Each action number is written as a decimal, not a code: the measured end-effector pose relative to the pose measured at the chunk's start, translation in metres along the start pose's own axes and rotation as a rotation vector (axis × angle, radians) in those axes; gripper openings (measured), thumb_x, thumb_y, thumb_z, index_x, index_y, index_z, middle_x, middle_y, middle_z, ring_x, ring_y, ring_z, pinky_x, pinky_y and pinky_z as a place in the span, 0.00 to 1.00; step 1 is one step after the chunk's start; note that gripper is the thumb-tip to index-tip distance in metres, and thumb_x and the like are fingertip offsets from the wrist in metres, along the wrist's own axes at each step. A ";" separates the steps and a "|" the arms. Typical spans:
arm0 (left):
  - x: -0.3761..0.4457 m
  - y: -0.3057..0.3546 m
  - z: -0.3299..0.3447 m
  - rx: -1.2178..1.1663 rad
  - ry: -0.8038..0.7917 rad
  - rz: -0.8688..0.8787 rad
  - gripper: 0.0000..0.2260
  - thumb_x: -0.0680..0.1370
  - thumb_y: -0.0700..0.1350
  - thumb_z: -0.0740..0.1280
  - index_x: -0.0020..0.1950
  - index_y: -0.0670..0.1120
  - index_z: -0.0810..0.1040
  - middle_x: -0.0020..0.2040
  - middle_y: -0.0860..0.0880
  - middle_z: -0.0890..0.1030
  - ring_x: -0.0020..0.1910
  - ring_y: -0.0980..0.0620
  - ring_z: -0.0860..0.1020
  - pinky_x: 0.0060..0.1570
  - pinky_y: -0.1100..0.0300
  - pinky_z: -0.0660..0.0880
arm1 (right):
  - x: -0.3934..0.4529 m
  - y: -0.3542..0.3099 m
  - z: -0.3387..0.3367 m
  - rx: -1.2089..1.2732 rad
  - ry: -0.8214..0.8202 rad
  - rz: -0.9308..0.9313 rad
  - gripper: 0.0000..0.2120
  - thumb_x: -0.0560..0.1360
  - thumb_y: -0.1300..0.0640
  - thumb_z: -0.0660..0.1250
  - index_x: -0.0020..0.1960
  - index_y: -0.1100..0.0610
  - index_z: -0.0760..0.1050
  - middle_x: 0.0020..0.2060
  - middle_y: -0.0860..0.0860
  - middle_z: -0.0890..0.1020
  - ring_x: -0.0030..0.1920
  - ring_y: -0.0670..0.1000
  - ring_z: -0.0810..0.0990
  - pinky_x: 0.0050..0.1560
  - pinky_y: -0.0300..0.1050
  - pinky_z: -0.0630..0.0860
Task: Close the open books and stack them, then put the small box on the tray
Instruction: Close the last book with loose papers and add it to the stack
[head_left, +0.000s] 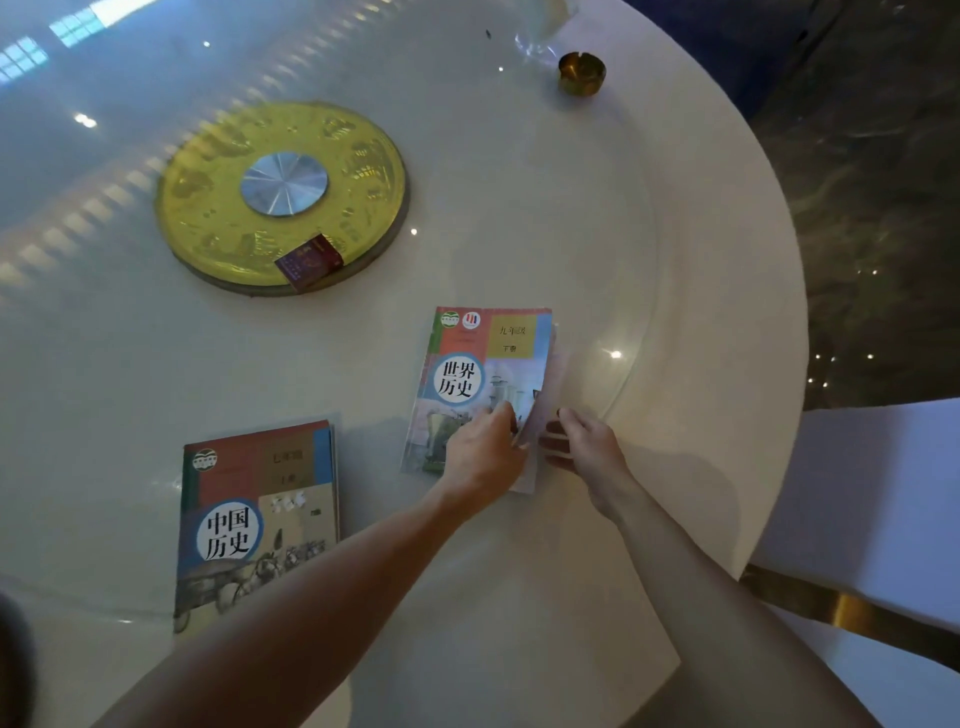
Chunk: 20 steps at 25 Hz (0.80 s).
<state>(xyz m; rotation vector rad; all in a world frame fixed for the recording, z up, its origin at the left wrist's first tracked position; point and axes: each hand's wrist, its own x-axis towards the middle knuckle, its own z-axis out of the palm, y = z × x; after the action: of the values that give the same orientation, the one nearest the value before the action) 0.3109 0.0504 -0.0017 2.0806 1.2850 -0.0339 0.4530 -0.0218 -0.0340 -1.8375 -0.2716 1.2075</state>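
At centre frame, a flat left hand (485, 449) presses the colourful closed paperback textbook (485, 374), while the right hand (584, 441) pinches its page edge.

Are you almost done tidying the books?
Partly. Both books look closed: one lies alone, and the left hand and right hand are at the near edge of the other. They are not stacked yet. The small box lies over the rim of the gold disc.
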 end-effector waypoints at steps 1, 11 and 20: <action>-0.002 -0.003 0.005 -0.005 -0.020 0.009 0.17 0.75 0.59 0.67 0.53 0.48 0.75 0.51 0.48 0.80 0.49 0.45 0.80 0.44 0.54 0.74 | 0.004 -0.002 0.002 -0.017 -0.011 -0.001 0.16 0.84 0.55 0.60 0.53 0.61 0.84 0.48 0.58 0.88 0.46 0.57 0.87 0.50 0.53 0.83; 0.032 -0.074 -0.033 -0.249 0.111 -0.395 0.24 0.77 0.46 0.67 0.72 0.41 0.70 0.65 0.41 0.71 0.61 0.45 0.72 0.58 0.53 0.74 | 0.032 -0.002 0.010 -0.190 0.084 -0.015 0.19 0.77 0.58 0.62 0.52 0.76 0.77 0.36 0.65 0.78 0.39 0.54 0.72 0.42 0.50 0.69; 0.042 -0.097 -0.046 -0.614 0.054 -0.414 0.16 0.79 0.39 0.65 0.65 0.45 0.80 0.55 0.47 0.84 0.45 0.56 0.81 0.27 0.71 0.74 | 0.037 -0.013 0.018 -0.255 -0.026 -0.069 0.13 0.78 0.59 0.63 0.49 0.59 0.86 0.44 0.57 0.89 0.42 0.51 0.84 0.45 0.52 0.80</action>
<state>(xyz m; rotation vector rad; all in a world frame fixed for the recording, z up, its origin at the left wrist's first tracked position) 0.2403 0.1362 -0.0330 1.2906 1.5085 0.2094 0.4603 0.0176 -0.0494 -2.0130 -0.5203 1.1930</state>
